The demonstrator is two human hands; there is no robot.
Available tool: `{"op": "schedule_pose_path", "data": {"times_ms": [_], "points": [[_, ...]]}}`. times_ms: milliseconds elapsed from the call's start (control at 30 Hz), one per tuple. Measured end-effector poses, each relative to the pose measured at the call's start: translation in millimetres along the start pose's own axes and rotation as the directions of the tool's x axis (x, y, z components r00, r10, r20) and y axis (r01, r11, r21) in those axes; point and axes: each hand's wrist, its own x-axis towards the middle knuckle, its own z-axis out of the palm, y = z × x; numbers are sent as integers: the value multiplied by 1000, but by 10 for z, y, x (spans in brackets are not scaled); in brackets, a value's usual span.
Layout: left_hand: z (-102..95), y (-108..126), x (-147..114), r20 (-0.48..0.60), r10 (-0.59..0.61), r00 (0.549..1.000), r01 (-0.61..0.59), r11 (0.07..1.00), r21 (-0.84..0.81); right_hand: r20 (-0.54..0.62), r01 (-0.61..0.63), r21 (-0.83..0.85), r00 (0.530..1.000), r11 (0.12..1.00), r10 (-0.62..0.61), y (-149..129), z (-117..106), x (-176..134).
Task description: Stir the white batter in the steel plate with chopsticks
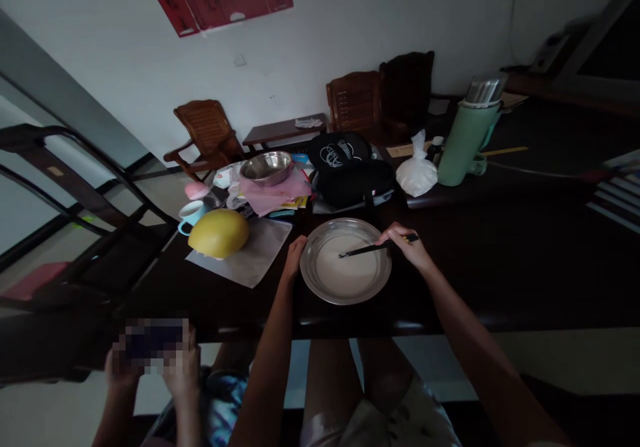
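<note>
The right hand's (404,241) grip is closed on the chopsticks (370,248) and the left hand's (296,256) on the bowl (311,279) near the desk's (460,287) edge, so brisk sweeps could slop white liquid (345,275) over.

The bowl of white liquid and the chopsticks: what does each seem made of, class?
The bowl: metal, probably stainless steel, judging by its silvery, reflective rim. The chopsticks: dark, smooth-looking; perhaps plastic or lacquered wood, as no grain shows.

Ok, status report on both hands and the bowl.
Left hand at left rim of bowl. Right hand gripping chopsticks, tips at whitish liquid. Yellow fruit to the left, not blocking.
</note>
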Motion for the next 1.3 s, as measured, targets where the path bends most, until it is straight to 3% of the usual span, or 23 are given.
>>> {"op": "schedule_pose_path", "data": {"times_ms": [100, 200, 333, 433, 533, 633, 733, 833, 967, 1167, 1300], "points": [[-16, 14, -28, -3, 3, 1000, -3, 1000, -12, -92, -21, 77, 995, 997, 28, 16, -52, -4], [7, 31, -25, -2, 5, 1000, -5, 1000, -20, -8, -29, 139, 1000, 990, 31, 14, -37, -16], [12, 38, -18, -12, 6, 1000, -6, 1000, -29, 76, 4, 9, 997, 1000, -5, 19, 27, -5], [7, 28, -15, -13, 3, 1000, -3, 999, -33, -30, -8, -22, 1000, 1000, 7, 41, 3, 12], [7, 11, -6, -14, 5, 1000, -5, 999, -32, -110, -47, 72, 992, 996, 55, 45, -45, 10], [7, -1, 2, -10, 7, 1000, -8, 1000, -30, -13, -55, 113, 998, 992, 57, 17, -38, -2], [2, -3, 0, -11, 10, 1000, -10, 1000, -30, 93, -29, 35, 995, 999, 25, -7, -1, 3], [-4, -6, -7, -12, 6, 1000, -6, 999, -32, 39, -26, -15, 999, 1000, 27, 6, -9, 18], [-6, -13, -7, -8, -6, 1000, 6, 999, -34, -58, -95, 89, 993, 991, 100, 22, -52, 14], [2, 21, -7, -11, -4, 1000, 3, 1000, -28, 112, -54, 38, 992, 998, 49, -41, 0, 13], [5, 27, -17, -11, -4, 1000, 3, 1000, -30, -9, -59, 28, 998, 998, 59, -21, -46, 29]]}}
